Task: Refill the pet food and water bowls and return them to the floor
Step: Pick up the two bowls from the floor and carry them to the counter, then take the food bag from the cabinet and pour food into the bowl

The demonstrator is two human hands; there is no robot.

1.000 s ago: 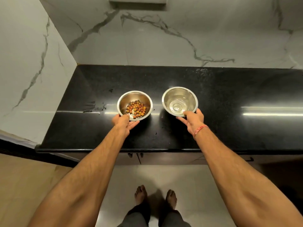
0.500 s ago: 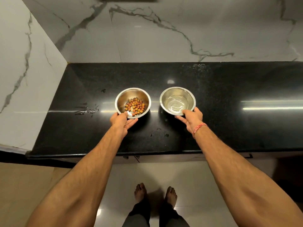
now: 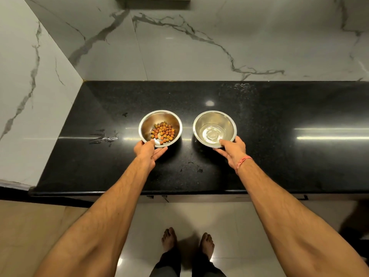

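My left hand [image 3: 148,149] pinches the near rim of the kibble bowl [image 3: 160,128], thumb hooked over the lip and fingers [image 3: 159,155] spread under the near wall. My right hand [image 3: 231,149] has the water bowl [image 3: 214,127] the same way, thumb just inside the rim, fingers below. Both steel bowls sit side by side, a little apart, on the black granite counter [image 3: 279,156], toward its left end near the marble wall [image 3: 30,76].

Both look filled, so I judge the step is lifting them to go down to the floor [image 3: 229,226] by my bare feet [image 3: 168,237]. A one-sided rim pinch lets a bowl tip away from me, so I would slide my fingers further underneath first. The water needs a level, slow lift. Wet smears [image 3: 103,136] lie left of the kibble bowl, so steel may slip on granite.
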